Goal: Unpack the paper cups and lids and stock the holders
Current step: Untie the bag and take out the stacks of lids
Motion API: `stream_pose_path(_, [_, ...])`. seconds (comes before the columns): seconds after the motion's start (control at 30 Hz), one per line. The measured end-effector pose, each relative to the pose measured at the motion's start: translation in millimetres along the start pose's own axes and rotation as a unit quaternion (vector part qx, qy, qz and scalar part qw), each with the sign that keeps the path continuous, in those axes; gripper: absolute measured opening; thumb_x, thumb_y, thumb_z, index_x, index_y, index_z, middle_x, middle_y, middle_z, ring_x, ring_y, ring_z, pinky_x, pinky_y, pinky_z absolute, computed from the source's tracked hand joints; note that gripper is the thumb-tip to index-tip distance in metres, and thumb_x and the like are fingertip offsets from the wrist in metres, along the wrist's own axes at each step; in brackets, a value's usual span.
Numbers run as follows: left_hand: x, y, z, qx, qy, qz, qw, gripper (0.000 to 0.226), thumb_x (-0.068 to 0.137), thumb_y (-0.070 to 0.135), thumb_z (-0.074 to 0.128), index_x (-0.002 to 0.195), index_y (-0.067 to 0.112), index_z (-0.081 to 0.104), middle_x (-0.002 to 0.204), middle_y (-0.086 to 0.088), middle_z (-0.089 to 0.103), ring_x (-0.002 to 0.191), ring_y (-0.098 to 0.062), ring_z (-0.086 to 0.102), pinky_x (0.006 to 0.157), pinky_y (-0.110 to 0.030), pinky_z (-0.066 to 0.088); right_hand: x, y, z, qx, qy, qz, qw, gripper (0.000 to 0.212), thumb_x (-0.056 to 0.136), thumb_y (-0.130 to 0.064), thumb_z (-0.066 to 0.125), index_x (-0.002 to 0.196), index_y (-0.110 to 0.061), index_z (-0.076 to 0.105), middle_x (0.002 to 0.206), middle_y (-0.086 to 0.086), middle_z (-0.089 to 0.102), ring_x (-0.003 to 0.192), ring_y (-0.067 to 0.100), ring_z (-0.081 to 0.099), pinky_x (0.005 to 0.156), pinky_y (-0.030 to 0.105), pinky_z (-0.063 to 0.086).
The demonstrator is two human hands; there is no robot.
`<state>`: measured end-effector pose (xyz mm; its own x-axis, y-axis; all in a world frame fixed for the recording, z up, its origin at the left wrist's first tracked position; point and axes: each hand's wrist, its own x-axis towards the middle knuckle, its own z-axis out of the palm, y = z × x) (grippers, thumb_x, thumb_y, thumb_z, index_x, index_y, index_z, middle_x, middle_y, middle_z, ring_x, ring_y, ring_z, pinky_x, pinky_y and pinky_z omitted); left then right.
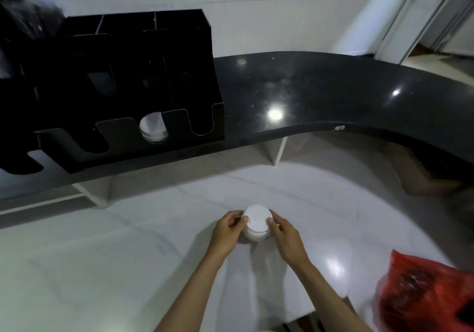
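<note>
A short stack of white lids (256, 222) is held over the white lower counter at bottom centre. My left hand (228, 231) grips its left side and my right hand (283, 233) grips its right side, thumbs on the top lid. On the black upper counter at the left stands a black holder (128, 75) with several slotted compartments. One front slot holds another stack of white lids (153, 126). The slots beside it look dark and I cannot see anything in them.
The curved black counter (320, 96) runs from the holder to the right edge. Below it lies the white marble counter (128, 254). A red plastic bag (425, 295) sits at the bottom right. A dark bag (28, 19) lies at the top left.
</note>
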<state>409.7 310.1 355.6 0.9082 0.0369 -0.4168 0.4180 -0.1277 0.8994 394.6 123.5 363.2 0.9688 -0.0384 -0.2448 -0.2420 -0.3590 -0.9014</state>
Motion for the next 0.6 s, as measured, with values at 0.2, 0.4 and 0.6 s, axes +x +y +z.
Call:
stream_pose_path(0.2, [4, 18, -3, 0.165, 0.034, 0.057, 0.984, 0.033, 0.096, 0.026, 0.072, 0.129, 0.020, 0.066, 0.126, 0.003, 0.068, 0.117, -0.019, 0.064, 0.098, -0.033, 0.052, 8, 6, -10, -0.028, 0.032, 0.022, 0.999, 0.036, 0.105, -0.041, 0.059, 0.138, -0.026, 0.063, 0.129, -0.006, 0.069, 0.111, 0.003, 0.064, 0.085, 0.011, 0.048])
stream_pose_path(0.4, [-20, 84, 22, 0.462, -0.019, 0.242, 0.853, 0.030, 0.104, 0.030, 0.055, 0.132, 0.025, 0.063, 0.134, 0.004, 0.061, 0.121, -0.023, 0.056, 0.100, -0.038, 0.046, -24, -17, -74, -0.198, 0.067, -0.039, 0.977, 0.024, 0.105, -0.037, 0.056, 0.124, -0.031, 0.070, 0.114, -0.017, 0.070, 0.099, 0.002, 0.065, 0.089, 0.031, 0.055])
stream_pose_path(0.6, [-54, 123, 111, 0.550, -0.091, 0.360, 0.748, 0.034, 0.109, 0.036, 0.045, 0.140, 0.029, 0.055, 0.139, 0.006, 0.056, 0.121, -0.020, 0.057, 0.096, -0.037, 0.044, -103, -19, -149, -0.271, 0.136, -0.045, 0.952, 0.024, 0.106, -0.039, 0.052, 0.124, -0.036, 0.067, 0.110, -0.022, 0.069, 0.098, 0.001, 0.063, 0.087, 0.026, 0.052])
